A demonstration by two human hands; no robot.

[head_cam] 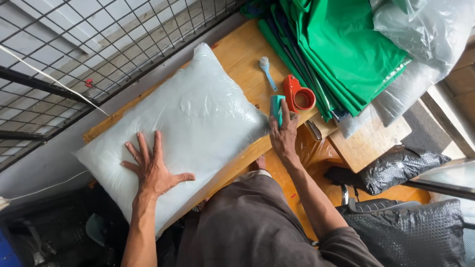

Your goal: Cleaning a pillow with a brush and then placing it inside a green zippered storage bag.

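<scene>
A white pillow sealed in clear plastic (193,118) lies across a wooden table (237,49). My left hand (153,165) presses flat on the pillow's near left part, fingers spread. My right hand (283,134) is at the pillow's right corner, fingers closed around a teal tool (276,106) that stands on the table edge. Just beyond it sits a red tape dispenser with a roll of tape (299,95).
A small blue brush (267,71) lies on the table past the pillow. Folded green sheets (341,44) and clear plastic bags (425,34) pile at the right. A wire grid fence (74,49) runs along the left. Black bubble wrap (403,168) lies at lower right.
</scene>
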